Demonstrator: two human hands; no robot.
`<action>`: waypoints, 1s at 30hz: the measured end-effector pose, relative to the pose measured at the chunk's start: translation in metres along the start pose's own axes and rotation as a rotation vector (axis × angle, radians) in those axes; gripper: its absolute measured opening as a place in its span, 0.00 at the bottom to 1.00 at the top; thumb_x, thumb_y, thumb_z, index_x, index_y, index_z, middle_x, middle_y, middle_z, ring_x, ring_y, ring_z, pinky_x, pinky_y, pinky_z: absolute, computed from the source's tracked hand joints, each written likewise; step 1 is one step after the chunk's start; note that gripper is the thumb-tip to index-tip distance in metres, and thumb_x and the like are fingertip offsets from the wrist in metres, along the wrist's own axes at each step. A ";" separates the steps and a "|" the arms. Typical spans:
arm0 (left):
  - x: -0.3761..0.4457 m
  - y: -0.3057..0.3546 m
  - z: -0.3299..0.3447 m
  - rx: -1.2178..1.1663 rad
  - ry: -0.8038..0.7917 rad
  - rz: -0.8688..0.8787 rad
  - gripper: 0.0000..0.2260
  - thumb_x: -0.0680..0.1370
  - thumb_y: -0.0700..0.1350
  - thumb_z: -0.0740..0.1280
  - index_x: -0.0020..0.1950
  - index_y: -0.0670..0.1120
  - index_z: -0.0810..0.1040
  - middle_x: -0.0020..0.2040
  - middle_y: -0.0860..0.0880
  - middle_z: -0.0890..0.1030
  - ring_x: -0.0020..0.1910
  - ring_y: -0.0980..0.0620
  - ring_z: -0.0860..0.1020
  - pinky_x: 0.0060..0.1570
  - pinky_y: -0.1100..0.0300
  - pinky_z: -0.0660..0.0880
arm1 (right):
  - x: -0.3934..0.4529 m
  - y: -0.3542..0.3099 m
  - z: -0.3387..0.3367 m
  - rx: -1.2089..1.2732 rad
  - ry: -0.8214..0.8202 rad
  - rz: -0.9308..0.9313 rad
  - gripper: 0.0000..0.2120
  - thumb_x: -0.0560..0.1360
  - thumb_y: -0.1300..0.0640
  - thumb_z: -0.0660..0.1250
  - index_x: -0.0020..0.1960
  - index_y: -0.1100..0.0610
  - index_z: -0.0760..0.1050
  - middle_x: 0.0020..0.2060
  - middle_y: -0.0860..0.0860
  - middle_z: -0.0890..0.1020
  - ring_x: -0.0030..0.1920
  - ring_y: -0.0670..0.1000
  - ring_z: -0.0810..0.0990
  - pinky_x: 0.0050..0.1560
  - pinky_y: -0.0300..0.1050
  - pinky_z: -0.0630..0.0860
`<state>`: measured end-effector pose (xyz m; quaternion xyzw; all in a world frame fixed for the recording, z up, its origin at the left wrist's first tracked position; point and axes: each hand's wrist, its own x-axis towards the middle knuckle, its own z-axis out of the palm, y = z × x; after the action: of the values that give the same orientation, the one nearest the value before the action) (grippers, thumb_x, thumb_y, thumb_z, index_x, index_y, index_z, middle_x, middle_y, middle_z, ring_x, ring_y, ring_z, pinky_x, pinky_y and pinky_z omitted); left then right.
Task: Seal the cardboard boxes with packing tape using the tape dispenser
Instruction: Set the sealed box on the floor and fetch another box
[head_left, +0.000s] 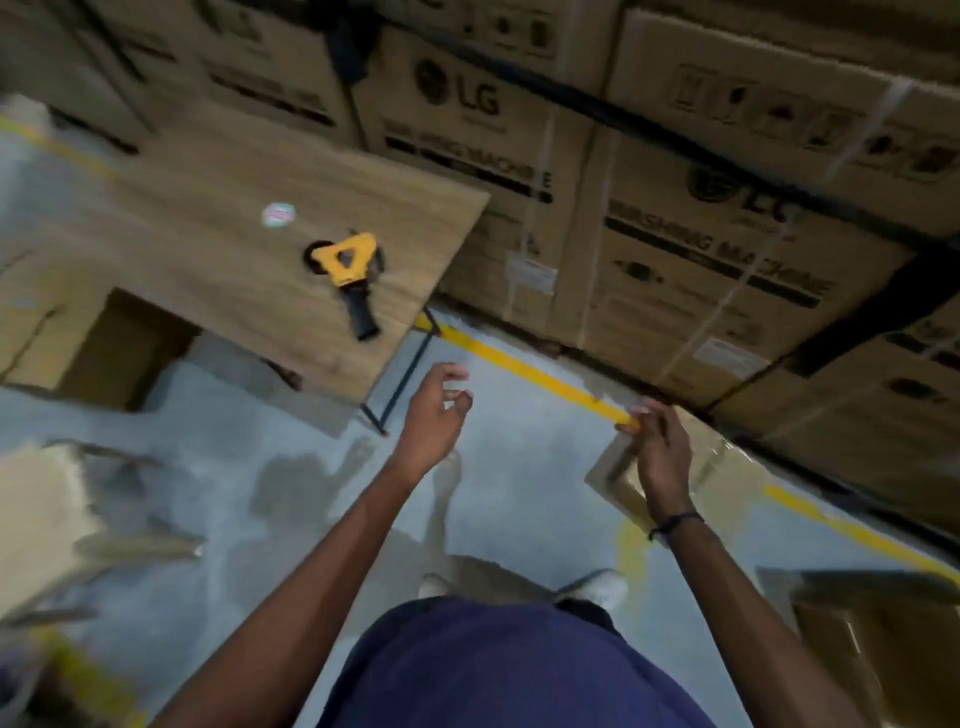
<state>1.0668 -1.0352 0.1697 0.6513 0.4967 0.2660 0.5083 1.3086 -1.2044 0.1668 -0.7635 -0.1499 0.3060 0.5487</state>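
A yellow tape dispenser (349, 274) with a black handle lies on a wooden table (208, 244) at the left. My left hand (435, 410) hovers in the air below the table's near corner, fingers loosely curled, holding nothing. My right hand (658, 446) is over a small cardboard box (717, 467) on the floor at the right; its fingers curl at the box's far edge, and the blur hides whether they grip it. An open cardboard box (111, 348) stands under the table at the left.
Large stacked washing-machine cartons (675, 218) form a wall across the back and right. A yellow floor line (524, 364) runs along them. Blurred cardboard (47, 525) lies at the left and another box (883, 644) at the bottom right. The floor is grey concrete.
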 end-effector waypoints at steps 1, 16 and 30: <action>-0.005 -0.008 -0.027 -0.036 0.059 -0.015 0.11 0.80 0.35 0.67 0.59 0.48 0.75 0.57 0.55 0.78 0.49 0.55 0.80 0.47 0.61 0.76 | -0.009 -0.007 0.032 -0.015 -0.073 -0.025 0.08 0.86 0.55 0.60 0.60 0.52 0.77 0.58 0.52 0.84 0.49 0.48 0.86 0.45 0.44 0.79; -0.043 -0.128 -0.336 -0.311 0.766 -0.293 0.11 0.80 0.34 0.65 0.52 0.51 0.77 0.51 0.49 0.83 0.41 0.56 0.84 0.44 0.52 0.79 | -0.101 -0.095 0.432 -0.170 -0.811 -0.199 0.07 0.84 0.55 0.65 0.61 0.51 0.78 0.55 0.50 0.86 0.49 0.50 0.87 0.44 0.40 0.79; 0.075 -0.200 -0.593 -0.282 1.046 -0.454 0.09 0.80 0.36 0.63 0.52 0.49 0.78 0.48 0.50 0.83 0.45 0.50 0.84 0.38 0.55 0.77 | -0.108 -0.174 0.789 -0.259 -1.146 -0.249 0.09 0.83 0.53 0.67 0.61 0.53 0.79 0.52 0.54 0.86 0.49 0.53 0.87 0.40 0.48 0.82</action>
<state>0.5136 -0.7320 0.1748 0.2365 0.7685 0.5000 0.3216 0.7460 -0.6158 0.1952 -0.5142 -0.5462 0.5816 0.3146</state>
